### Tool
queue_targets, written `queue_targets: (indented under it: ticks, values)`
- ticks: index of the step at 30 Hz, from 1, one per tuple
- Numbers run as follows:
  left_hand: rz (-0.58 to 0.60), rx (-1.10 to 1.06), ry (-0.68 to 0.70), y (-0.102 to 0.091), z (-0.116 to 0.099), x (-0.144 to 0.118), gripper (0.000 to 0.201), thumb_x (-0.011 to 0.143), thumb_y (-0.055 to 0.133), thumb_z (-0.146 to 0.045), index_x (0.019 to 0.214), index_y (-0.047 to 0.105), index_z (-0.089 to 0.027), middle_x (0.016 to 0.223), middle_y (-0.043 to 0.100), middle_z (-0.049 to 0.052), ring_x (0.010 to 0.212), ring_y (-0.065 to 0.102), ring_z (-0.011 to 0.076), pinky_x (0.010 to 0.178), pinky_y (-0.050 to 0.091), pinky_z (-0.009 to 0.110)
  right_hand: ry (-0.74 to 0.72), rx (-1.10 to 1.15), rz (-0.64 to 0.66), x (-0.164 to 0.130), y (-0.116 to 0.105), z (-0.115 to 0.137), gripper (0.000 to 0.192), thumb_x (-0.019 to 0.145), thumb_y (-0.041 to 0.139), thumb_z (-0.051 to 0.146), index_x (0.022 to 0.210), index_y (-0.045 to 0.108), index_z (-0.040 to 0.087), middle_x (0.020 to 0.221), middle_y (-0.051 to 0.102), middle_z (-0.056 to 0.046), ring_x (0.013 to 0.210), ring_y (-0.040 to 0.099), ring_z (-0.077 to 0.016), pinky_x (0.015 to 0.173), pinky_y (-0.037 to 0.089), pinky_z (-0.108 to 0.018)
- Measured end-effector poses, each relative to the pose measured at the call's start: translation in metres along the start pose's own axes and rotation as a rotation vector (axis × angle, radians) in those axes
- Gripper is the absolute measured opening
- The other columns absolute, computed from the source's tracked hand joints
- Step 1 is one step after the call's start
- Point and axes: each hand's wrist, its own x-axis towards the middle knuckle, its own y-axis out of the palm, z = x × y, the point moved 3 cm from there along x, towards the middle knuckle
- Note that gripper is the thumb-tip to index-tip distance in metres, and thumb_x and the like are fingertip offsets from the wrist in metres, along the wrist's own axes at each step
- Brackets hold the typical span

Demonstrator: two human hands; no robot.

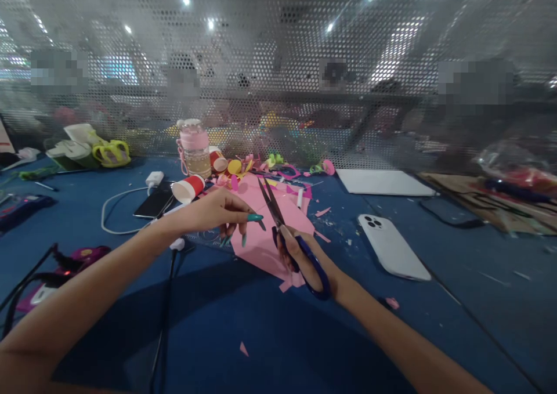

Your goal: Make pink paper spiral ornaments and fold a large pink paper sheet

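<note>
Scissors (282, 228) raised over pink paper (256, 244)

On my feed, the right hand (296, 248) grips the scissors by their handles, presumably to angle the parted blades away from the body. The left hand (224, 211) curls loosely; I cannot tell whether it pinches anything. The paper lies mid-counter (209, 324), probably within both hands' reach. I count one bottle (194, 150), two cups (189, 188), two phones (394, 246).

Wears long, narrow nails (255, 217) on the left hand (213, 208), coloured a glossy teal green. Shows a slender left forearm (108, 266) and right forearm (383, 333), both bare along the whole visible length. Leaves the nail colour on the right hand (296, 249) too obscured to tell.
</note>
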Motion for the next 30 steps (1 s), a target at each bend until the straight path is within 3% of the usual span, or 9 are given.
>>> queue_targets:
  ticks: [4, 8, 13, 18, 27, 30]
  values:
    - [-0.012, 0.001, 0.003, 0.0, 0.003, 0.001, 0.024, 0.077, 0.052, -0.031, 0.068, 0.064, -0.012, 0.057, 0.06, 0.001, 0.039, 0.046, 0.0035, 0.039, 0.037, 0.014, 0.046, 0.013, 0.037, 0.0, -0.003, 0.002, 0.042, 0.075, 0.044, 0.059, 0.064, 0.047, 0.018, 0.047, 0.046, 0.005, 0.036, 0.045, -0.0072, 0.038, 0.039, -0.02]
    - [-0.042, 0.023, -0.008, 0.0, 0.004, 0.002, 0.022, 0.077, 0.052, -0.028, 0.07, 0.064, -0.011, 0.056, 0.06, 0.0, 0.039, 0.045, 0.0032, 0.038, 0.034, 0.014, 0.1, -0.044, 0.103, -0.001, -0.001, 0.008, 0.043, 0.073, 0.052, 0.052, 0.05, 0.045, 0.017, 0.038, 0.045, 0.004, 0.033, 0.047, -0.0081, 0.038, 0.042, -0.02]
    - [-0.065, -0.05, -0.128, 0.004, 0.002, 0.004, 0.02, 0.075, 0.051, -0.021, 0.06, 0.06, -0.011, 0.052, 0.058, -0.001, 0.036, 0.042, 0.0025, 0.036, 0.032, 0.014, 0.342, 0.091, 0.037, 0.0, 0.005, -0.001, 0.048, 0.07, 0.05, 0.06, 0.05, 0.045, 0.017, 0.036, 0.043, 0.005, 0.028, 0.044, -0.0081, 0.028, 0.038, -0.019]
    - [-0.064, -0.162, -0.188, 0.008, 0.003, 0.007, 0.022, 0.072, 0.055, -0.016, 0.051, 0.058, -0.012, 0.046, 0.056, -0.002, 0.034, 0.041, 0.002, 0.035, 0.029, 0.013, 0.555, 0.173, 0.082, 0.003, 0.013, -0.006, 0.051, 0.07, 0.044, 0.065, 0.052, 0.044, 0.017, 0.035, 0.044, 0.005, 0.027, 0.045, -0.0082, 0.024, 0.037, -0.018]
    - [-0.065, -0.391, -0.338, 0.001, 0.022, 0.01, 0.011, 0.066, 0.063, -0.017, 0.058, 0.066, -0.01, 0.042, 0.054, -0.003, 0.031, 0.037, 0.0009, 0.032, 0.027, 0.013, 0.558, 0.138, 0.156, 0.006, 0.021, -0.001, 0.054, 0.08, 0.035, 0.058, 0.047, 0.046, 0.016, 0.033, 0.045, 0.003, 0.025, 0.046, -0.0089, 0.023, 0.032, -0.016]
    - [-0.064, -0.471, -0.337, 0.0, 0.023, 0.012, 0.013, 0.067, 0.062, -0.015, 0.056, 0.065, -0.009, 0.041, 0.054, -0.002, 0.029, 0.036, 0.0, 0.029, 0.025, 0.011, 0.554, 0.238, 0.096, 0.013, 0.025, -0.011, 0.052, 0.082, 0.036, 0.053, 0.043, 0.039, 0.018, 0.028, 0.036, 0.006, 0.021, 0.036, -0.0056, 0.021, 0.025, -0.014]
